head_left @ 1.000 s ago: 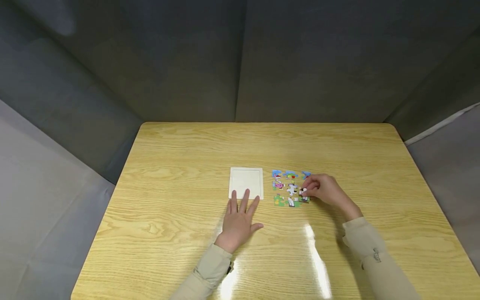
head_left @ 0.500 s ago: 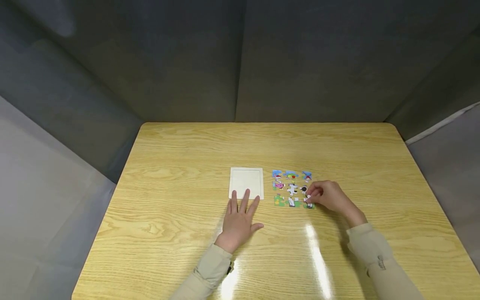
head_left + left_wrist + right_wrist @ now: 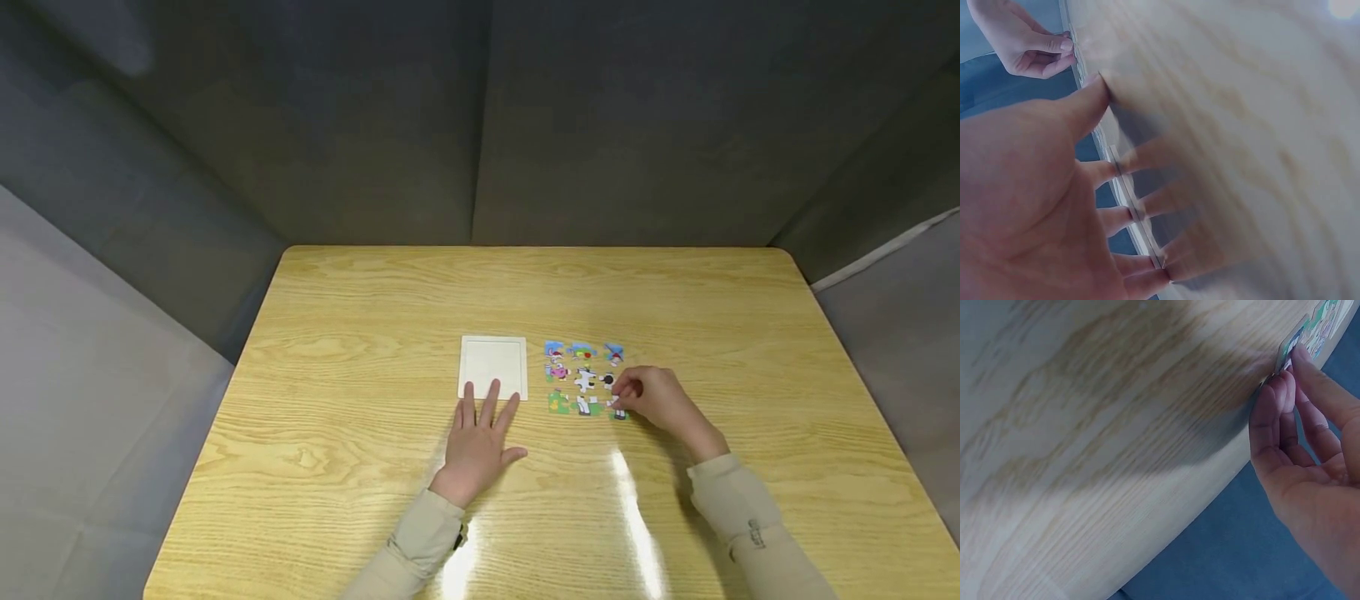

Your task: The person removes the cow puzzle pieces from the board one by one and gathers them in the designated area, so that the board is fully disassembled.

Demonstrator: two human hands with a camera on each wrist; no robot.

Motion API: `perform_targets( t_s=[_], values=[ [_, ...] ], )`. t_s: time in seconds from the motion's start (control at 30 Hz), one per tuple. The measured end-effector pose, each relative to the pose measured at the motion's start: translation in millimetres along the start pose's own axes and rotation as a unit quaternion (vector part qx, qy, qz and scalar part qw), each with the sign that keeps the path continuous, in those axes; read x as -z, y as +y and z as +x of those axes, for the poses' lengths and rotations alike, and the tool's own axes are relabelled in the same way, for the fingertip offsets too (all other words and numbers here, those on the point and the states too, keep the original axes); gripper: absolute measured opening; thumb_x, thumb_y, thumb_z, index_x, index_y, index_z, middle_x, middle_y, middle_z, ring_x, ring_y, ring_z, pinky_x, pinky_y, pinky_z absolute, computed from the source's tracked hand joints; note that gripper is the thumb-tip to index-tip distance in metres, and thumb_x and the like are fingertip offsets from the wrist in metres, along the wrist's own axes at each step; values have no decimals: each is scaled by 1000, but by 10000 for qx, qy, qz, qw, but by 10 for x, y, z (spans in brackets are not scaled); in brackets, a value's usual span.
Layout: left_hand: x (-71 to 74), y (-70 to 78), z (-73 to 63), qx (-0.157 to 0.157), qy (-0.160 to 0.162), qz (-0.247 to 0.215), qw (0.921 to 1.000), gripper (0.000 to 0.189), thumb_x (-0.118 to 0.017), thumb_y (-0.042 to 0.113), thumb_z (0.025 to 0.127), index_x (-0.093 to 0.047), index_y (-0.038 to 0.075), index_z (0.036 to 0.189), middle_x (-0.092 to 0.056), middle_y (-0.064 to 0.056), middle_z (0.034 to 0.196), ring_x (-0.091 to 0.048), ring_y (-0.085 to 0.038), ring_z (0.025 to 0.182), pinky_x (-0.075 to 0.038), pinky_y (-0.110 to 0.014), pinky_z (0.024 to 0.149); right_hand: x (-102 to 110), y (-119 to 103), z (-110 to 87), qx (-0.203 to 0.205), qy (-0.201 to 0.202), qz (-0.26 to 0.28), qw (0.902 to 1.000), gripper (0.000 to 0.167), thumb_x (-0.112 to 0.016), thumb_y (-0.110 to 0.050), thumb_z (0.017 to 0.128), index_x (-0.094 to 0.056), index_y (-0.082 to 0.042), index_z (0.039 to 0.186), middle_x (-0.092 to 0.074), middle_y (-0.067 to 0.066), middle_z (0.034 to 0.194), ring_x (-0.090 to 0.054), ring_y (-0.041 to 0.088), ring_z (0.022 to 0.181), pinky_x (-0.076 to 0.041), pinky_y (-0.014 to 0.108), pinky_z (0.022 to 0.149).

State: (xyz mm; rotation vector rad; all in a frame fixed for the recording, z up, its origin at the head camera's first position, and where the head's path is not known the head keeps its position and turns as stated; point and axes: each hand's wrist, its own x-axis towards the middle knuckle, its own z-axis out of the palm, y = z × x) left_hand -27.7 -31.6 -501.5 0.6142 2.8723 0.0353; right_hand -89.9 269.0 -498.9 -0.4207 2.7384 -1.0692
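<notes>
In the head view, my left hand (image 3: 474,450) lies flat with fingers spread, its fingertips on the near edge of a shallow white square puzzle tray (image 3: 491,358). The left wrist view shows those fingertips along the tray's edge. My right hand (image 3: 658,400) pinches a green-and-white jigsaw piece (image 3: 619,414) at the near right corner of a group of pieces. From the right wrist, thumb and fingertips meet at that piece's edge, partly covering it. A black-and-white piece (image 3: 607,380) lies just beyond, beside the fingertips.
Left of the right hand, loose jigsaw pieces lie in spaced rows, among them a white piece (image 3: 584,380), a pink piece (image 3: 558,372) and a blue corner piece (image 3: 614,352). The wood-grain table (image 3: 360,333) ends at a dark cloth screen (image 3: 375,125).
My right hand has shifted slightly right and nearer, bringing the pinched piece to the near right corner. The pieces beyond it show more. My left hand has stayed put.
</notes>
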Motion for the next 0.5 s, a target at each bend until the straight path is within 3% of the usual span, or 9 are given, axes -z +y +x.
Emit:
perform_targets(
  t_s=[0.37,0.5],
  values=[
    [-114,-60,-9,-249,319,-511,9979,77,-49,55,96,-24,15,157,-9,-18,162,-7,-50,144,-21,-56,114,40,2,-37,-87,44,44,9999,3,-74,1,85,-72,-1,87,-66,5,75,-59,17,67,-48,23,59],
    [-59,-156,-4,-293,293,-863,9954,79,-48,53,97,-18,14,158,-2,-16,163,-1,-47,145,-21,-57,114,211,-8,-89,-172,489,-17,9987,10,-70,-10,92,-73,-2,96,-70,9,86,-64,23,75,-51,23,62]
  ],
)
